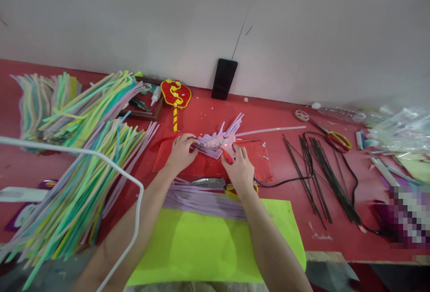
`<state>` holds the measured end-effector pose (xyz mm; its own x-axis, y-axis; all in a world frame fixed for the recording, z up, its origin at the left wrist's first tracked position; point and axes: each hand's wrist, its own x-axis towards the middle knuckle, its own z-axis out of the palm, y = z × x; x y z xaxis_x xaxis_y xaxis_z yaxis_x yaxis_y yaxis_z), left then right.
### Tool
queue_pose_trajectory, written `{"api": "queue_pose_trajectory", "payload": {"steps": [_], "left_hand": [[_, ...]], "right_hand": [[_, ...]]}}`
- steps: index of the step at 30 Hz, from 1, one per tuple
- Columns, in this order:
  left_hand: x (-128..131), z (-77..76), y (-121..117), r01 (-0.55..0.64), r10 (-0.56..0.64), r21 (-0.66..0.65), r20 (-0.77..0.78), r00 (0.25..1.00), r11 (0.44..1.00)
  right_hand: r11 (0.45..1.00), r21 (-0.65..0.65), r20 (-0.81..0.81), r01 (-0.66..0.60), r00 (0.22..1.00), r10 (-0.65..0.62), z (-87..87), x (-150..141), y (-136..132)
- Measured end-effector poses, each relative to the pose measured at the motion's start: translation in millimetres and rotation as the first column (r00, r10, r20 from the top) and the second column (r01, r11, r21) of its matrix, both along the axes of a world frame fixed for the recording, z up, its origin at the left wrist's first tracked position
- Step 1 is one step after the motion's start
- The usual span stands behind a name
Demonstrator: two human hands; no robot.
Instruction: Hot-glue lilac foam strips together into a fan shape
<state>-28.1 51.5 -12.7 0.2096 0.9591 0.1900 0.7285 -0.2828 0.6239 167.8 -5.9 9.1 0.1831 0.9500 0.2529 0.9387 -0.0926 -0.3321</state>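
Observation:
My right hand (240,166) is wrapped round a pink hot glue gun (217,142) with an orange trigger. A long clear glue stick (272,130) juts out of its back to the right. The nozzle points left toward my left hand (181,153), whose thumb and fingers pinch the left end of a cluster of short purple pipe cleaners (233,124). Part of the cluster is hidden behind the gun. Beneath both hands lies a flat red packet (262,162). Nearer to me, pliers (208,183) with yellow handles rest by longer purple pipe cleaners (204,204).
Multicoloured pipe cleaners (80,189) are heaped on the left, behind a white bent rod (101,155). A black phone (224,79) leans on the wall beside a red-and-yellow fan-shaped ornament (176,94). To the right are dark wires (331,175), scissors (331,135) and a black cord (285,182).

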Motion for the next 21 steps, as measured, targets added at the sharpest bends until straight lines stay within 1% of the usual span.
{"api": "queue_pose_trajectory", "payload": {"steps": [15,18,21], "left_hand": [[-1.7,-4.1,2.6,0.010,-0.010,-0.014,0.000,1.000,1.000],[-1.0,-2.7,2.0,0.012,-0.012,-0.008,0.001,1.000,1.000],[-0.3,-0.3,0.1,-0.019,0.019,0.005,-0.017,1.000,1.000]], "right_hand": [[0.999,-0.002,-0.041,-0.032,0.999,0.032,-1.0,-6.0,2.5],[0.999,-0.009,-0.031,-0.032,0.999,0.032,-0.9,-6.3,2.5],[0.999,-0.013,-0.031,-0.034,0.999,0.033,-1.5,-6.1,2.4]]}}
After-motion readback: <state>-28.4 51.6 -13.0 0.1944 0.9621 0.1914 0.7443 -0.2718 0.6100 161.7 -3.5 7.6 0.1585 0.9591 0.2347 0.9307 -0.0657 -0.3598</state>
